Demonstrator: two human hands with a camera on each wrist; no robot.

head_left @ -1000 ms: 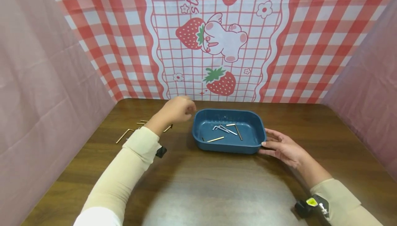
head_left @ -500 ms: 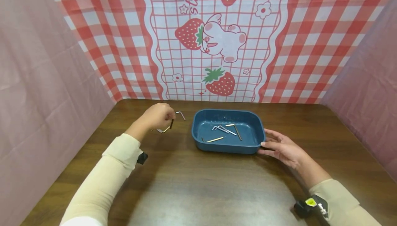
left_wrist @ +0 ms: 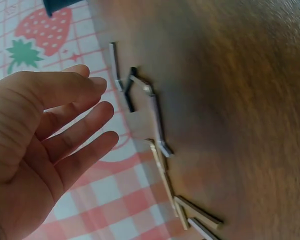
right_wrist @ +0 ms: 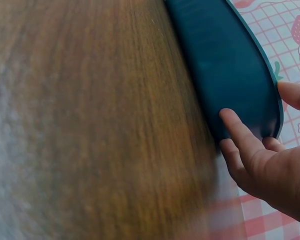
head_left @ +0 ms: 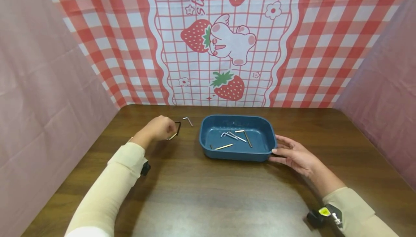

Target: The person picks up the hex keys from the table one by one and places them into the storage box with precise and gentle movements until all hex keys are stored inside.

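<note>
My left hand (head_left: 161,128) hovers over loose L-shaped hex keys on the table's left. In the left wrist view its fingers (left_wrist: 82,127) are loosely bent, with nothing between them. Beside them lie a black hex key (left_wrist: 129,97), a silver hex key (left_wrist: 157,120) and several gold and silver ones. My right hand (head_left: 297,157) holds the right front corner of a blue tray (head_left: 235,155), thumb at the rim and fingers against the outer wall. Inside the tray are silver hex keys (head_left: 238,137), a bronze one (head_left: 248,139) and a gold one (head_left: 224,146).
Under everything is a brown wooden table (head_left: 208,193). A red-and-white checked cloth (head_left: 130,42) with strawberries hangs behind its back edge, and pink cloth (head_left: 61,96) hangs at both sides. Apart from the others, a silver hex key (head_left: 188,121) lies left of the tray.
My left hand has moved left from beside the tray and lowered over the loose hex keys. The right hand keeps its hold on the tray, whose contents look the same.
</note>
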